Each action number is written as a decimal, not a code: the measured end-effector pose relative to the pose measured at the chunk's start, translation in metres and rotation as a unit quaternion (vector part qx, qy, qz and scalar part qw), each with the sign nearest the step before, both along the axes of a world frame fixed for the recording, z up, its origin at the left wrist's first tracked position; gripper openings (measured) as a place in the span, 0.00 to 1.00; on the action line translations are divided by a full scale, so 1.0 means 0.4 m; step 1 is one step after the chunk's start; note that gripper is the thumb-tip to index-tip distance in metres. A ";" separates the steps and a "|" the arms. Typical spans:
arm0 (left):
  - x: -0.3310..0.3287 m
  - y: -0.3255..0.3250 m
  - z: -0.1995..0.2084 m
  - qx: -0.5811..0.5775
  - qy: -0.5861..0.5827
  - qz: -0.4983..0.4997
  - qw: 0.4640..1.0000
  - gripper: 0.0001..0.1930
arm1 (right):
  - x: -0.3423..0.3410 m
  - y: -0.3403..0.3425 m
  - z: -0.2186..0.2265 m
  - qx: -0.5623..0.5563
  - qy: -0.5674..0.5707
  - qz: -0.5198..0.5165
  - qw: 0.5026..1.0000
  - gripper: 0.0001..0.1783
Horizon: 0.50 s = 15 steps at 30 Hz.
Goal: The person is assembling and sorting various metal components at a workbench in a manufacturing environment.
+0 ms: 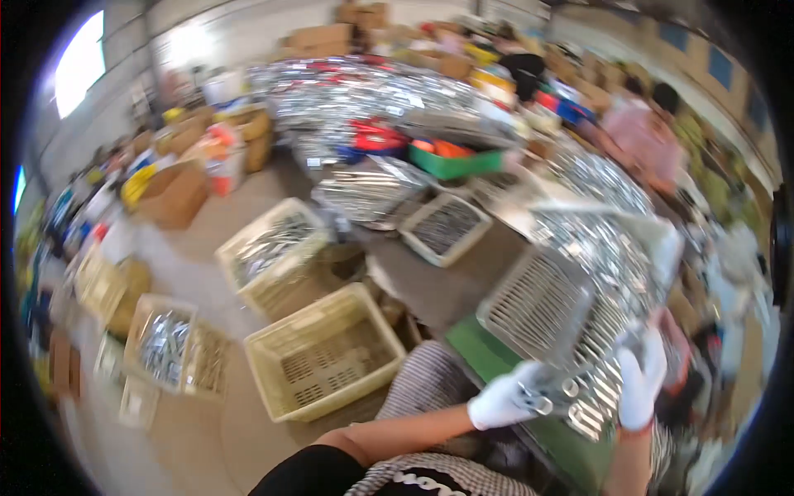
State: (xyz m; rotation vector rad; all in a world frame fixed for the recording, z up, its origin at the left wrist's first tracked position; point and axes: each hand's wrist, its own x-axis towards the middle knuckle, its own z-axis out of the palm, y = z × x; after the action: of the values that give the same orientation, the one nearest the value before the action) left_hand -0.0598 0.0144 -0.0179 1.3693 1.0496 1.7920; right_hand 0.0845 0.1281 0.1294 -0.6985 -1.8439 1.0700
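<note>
On the worktop (422, 289), over a flat green mat (471, 350), we note slim, glossy metal pieces (587, 420) with rounded ends, between our left hand (503, 398) and right hand (641, 382), both in white gloves. Blur: we cannot tell whether either hand's fingers are clenched or released. Clear plastic tray (576, 326), ridged contents, stands beyond our left hand, against a loose shiny heap (616, 240). Leftward: rigid cream crate (342, 388), slotted floor.

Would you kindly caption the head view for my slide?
White-gloved left hand and right hand among shiny metal pieces.
</note>
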 end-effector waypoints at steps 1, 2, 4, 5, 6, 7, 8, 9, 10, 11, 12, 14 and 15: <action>0.001 0.000 0.016 -0.055 -0.003 -0.036 0.998 0.29 | 0.013 0.006 -0.012 -0.010 -0.009 -0.024 1.000 0.18; -0.001 -0.002 0.028 -0.095 0.044 -0.034 0.994 0.37 | 0.010 0.000 -0.014 -0.019 0.024 -0.034 0.999 0.17; 0.018 0.002 -0.012 -0.056 0.014 -0.024 0.998 0.33 | 0.023 0.012 -0.039 0.007 0.023 -0.043 0.999 0.19; 0.022 -0.001 -0.009 -0.006 0.066 0.025 0.998 0.33 | 0.039 0.035 -0.053 0.050 -0.009 -0.050 0.997 0.22; 0.025 0.004 -0.011 -0.002 0.065 0.038 0.997 0.33 | 0.048 0.046 -0.053 0.100 -0.056 -0.060 0.992 0.22; 0.024 0.003 -0.010 0.005 0.066 0.043 0.997 0.33 | 0.040 0.049 -0.054 0.101 -0.055 -0.049 0.992 0.22; 0.023 0.003 -0.010 0.011 0.066 0.046 0.997 0.33 | 0.032 0.046 -0.056 0.096 -0.046 -0.046 0.993 0.22; 0.020 0.003 -0.008 0.010 0.065 0.051 0.997 0.33 | 0.023 0.039 -0.058 0.091 -0.037 -0.046 0.994 0.22; 0.013 0.004 0.002 -0.014 0.080 0.048 0.996 0.33 | -0.001 0.027 -0.061 0.058 0.011 -0.069 0.996 0.21; 0.007 0.005 0.010 -0.038 0.094 0.043 0.994 0.33 | 0.003 0.042 -0.073 0.058 0.010 -0.068 0.996 0.21; 0.004 0.005 0.019 -0.039 0.093 0.045 0.994 0.33 | 0.021 0.066 -0.092 0.049 -0.024 -0.035 0.998 0.22; -0.006 0.005 0.031 -0.057 0.075 0.022 0.995 0.33 | 0.024 0.081 -0.100 0.040 -0.043 0.007 0.998 0.22; -0.006 0.009 0.024 -0.057 0.074 0.025 0.995 0.33 | 0.025 0.081 -0.098 0.040 -0.044 0.010 0.998 0.22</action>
State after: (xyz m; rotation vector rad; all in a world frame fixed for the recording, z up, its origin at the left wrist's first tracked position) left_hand -0.0622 0.0181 -0.0083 1.4339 1.2544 1.6575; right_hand 0.0943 0.1607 0.0901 -0.6905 -1.9607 0.9859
